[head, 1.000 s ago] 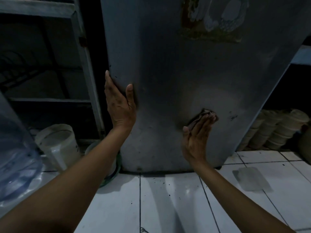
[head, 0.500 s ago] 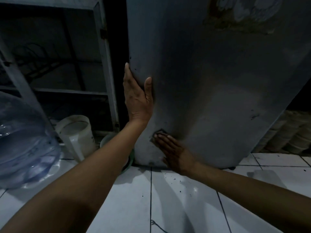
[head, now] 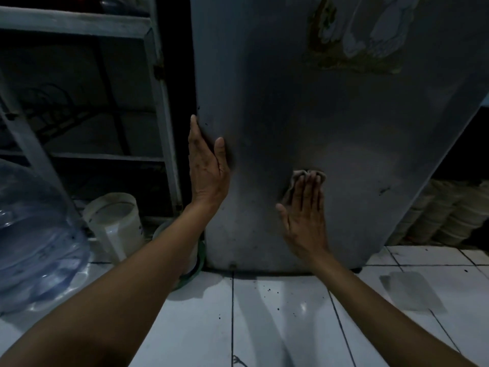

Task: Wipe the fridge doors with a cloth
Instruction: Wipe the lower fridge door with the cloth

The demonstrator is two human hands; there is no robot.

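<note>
A grey fridge door (head: pixel 330 123) fills the upper middle of the dim head view, with a worn sticker near its top right. My left hand (head: pixel 207 165) lies flat against the door's left edge, fingers straight, thumb on the front face. My right hand (head: pixel 305 210) presses a small crumpled cloth (head: pixel 299 176) flat against the lower door with straight fingers pointing up. Only the cloth's upper edge shows above my fingertips; the rest is hidden under the palm.
A white tiled floor (head: pixel 264 313) runs below the fridge. At left stand a metal shelf frame (head: pixel 161 102), a large clear water jug (head: pixel 34 234), a white bucket (head: pixel 116 221) and a green-rimmed bowl (head: pixel 198 263). Stacked pale baskets (head: pixel 444 215) sit at the right.
My right hand with the cloth has swept from the door's lower left corner up and to the right. My left hand stays on the door's left edge.
</note>
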